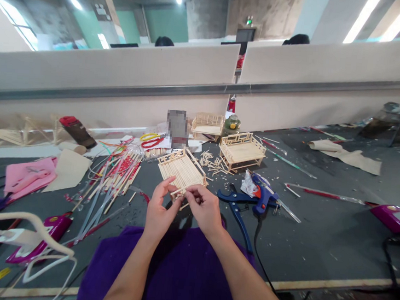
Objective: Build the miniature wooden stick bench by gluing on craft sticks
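A miniature bench [181,168] built of thin wooden sticks stands tilted on the table in front of me, with a slatted seat and low railings. At its near edge, the thumb and fingertips of my left hand [160,208] close around the frame. My right hand [205,209] pinches at the same near rail, its fingertips almost meeting the left thumb. Any small stick between those fingertips is too small to make out. Behind it stand two similar stick benches, one at the right [242,151] and one farther back [207,125].
Right of my hands lie blue cutting pliers [239,208] and a blue hot glue gun [264,196] with its cord. Loose sticks [124,171] pile up on the left, short cut pieces [214,162] behind. A purple glue gun [42,239] and white cables [38,223] occupy the near left.
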Available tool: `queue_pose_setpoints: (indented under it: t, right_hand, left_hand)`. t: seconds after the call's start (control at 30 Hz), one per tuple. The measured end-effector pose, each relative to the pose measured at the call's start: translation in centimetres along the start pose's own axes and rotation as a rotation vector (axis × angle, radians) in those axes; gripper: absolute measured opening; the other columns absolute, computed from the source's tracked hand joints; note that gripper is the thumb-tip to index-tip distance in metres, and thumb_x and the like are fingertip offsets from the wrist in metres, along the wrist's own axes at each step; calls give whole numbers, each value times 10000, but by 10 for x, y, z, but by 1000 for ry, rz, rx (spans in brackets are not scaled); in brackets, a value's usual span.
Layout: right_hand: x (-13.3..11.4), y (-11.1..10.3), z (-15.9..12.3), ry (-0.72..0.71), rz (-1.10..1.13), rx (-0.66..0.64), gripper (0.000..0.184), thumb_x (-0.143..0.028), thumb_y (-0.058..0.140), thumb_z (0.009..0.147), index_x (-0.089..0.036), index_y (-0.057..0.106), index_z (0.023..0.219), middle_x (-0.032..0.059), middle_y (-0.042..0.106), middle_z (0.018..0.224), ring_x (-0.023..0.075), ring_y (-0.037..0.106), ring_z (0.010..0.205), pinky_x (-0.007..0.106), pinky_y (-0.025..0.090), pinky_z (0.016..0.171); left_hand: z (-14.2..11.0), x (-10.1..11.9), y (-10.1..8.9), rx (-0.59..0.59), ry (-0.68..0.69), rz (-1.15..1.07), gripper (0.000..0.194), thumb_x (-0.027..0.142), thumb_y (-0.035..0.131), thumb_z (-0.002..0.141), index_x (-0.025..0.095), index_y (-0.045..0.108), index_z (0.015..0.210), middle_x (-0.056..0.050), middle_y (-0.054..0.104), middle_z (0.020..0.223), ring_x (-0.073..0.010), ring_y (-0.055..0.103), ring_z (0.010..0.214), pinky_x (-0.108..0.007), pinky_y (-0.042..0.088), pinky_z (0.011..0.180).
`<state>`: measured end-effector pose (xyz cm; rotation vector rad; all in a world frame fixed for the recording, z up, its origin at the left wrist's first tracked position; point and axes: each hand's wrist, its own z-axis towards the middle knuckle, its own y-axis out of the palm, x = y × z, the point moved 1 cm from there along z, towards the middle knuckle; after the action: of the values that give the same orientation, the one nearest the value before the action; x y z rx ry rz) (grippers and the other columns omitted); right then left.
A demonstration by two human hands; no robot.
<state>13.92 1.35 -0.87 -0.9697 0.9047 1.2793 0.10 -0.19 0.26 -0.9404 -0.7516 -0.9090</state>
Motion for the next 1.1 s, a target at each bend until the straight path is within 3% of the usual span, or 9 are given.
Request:
queue_pose_setpoints:
  t: [0.37,0.7,1.1]
  right_hand:
    - [-1,2,-1,-11,6,-9,124,-259,580,858,-206,690,836,-16,674,698,103,513,512,214,419,515]
    - [-1,-8,0,12,66,88,152,-313,580,868,-194,669,835,10,670,716,129,588,574,225,477,551]
    - [2,-7,-2,26,34,59,155,-309,577,861,-191,676,840,16,683,712,131,598,559,232,484,549]
  left_hand:
    - [0,-2,-1,-26,44,29,530,300,696,814,212,516,1304,-32,642,992,-192,625,975,-349,443,971]
    - [1,-1,3,30,-31,-36,514,303,710,796,201,538,1269,-27,638,950,-196,625,970,-353,450,954]
    - [1,0,3,43,-29,-23,490,316,718,792,206,564,1244,-24,643,946,-198,627,974,-344,441,961]
